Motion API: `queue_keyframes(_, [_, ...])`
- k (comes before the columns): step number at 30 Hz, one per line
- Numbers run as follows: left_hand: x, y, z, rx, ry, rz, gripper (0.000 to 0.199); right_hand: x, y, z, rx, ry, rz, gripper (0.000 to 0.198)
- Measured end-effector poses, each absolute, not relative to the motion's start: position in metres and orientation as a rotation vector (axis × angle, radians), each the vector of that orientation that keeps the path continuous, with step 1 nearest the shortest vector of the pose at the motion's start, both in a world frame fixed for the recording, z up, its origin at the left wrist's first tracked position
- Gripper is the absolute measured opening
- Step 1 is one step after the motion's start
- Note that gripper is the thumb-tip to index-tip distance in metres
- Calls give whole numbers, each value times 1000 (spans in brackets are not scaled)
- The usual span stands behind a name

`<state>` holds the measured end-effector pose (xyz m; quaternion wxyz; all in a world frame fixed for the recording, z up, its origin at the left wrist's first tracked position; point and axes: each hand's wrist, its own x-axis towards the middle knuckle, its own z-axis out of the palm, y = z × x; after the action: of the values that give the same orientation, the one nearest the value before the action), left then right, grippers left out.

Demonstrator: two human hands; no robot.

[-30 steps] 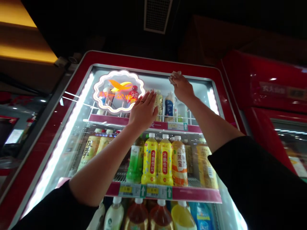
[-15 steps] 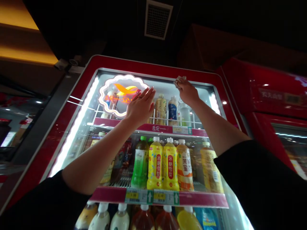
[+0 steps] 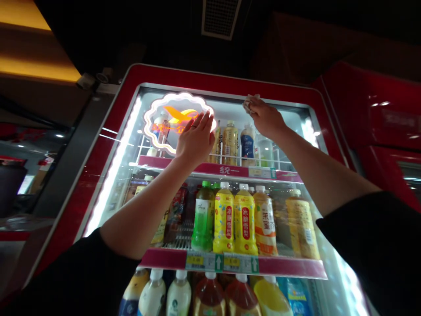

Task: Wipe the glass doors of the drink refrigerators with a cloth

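Note:
My left hand (image 3: 196, 135) lies flat with fingers stretched out on the glass door, over the right edge of a glowing neon sign (image 3: 179, 93). Higher and to the right, my right hand (image 3: 268, 118) is closed around a crumpled pale cloth (image 3: 251, 102). That cloth is against the upper glass, just under the red top frame (image 3: 217, 81) of the drinks fridge. Behind the glass, between and below my hands, bottles stand on the top shelf, among them a blue-labelled bottle (image 3: 247, 142).
Yellow bottles (image 3: 224, 219) and a green bottle (image 3: 202, 219) stand on the middle shelf; several more bottles fill the row below. A second red fridge (image 3: 388, 118) adjoins on the right. Cameras (image 3: 86, 81) are mounted at the upper left, and a vent (image 3: 220, 17) is overhead.
The view has shifted, so the fridge appears further right and slightly higher. Against the door, both hands have slid a little left; my left hand now covers more of the sign's edge.

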<state>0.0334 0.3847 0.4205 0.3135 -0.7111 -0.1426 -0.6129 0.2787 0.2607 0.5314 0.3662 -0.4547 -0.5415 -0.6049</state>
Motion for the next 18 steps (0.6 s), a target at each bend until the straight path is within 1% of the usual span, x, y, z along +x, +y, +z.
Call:
queue_keyframes(4, [33,386,420,-1864,-381,-1632,68,259,272,540,-1203,-1391,-1525,58])
queue_keyframes(7, [33,385,419,-1863,-396,-1621,67,258,268,525,-1206,-1499,-1536,57])
queue_keyframes(11, [32,384,418,-1859,-406,-1616,66,282,247,511,-1205,-1546,-1539,58])
queue_keyframes(15, [31,383,418,-1852,-433,-1594,66,295,242,529,-1167,-1450,-1493,57])
queue_keyframes(18, [31,383,417,-1840,-447,-1578,65,281,259,544,-1130,-1414,-1456,59])
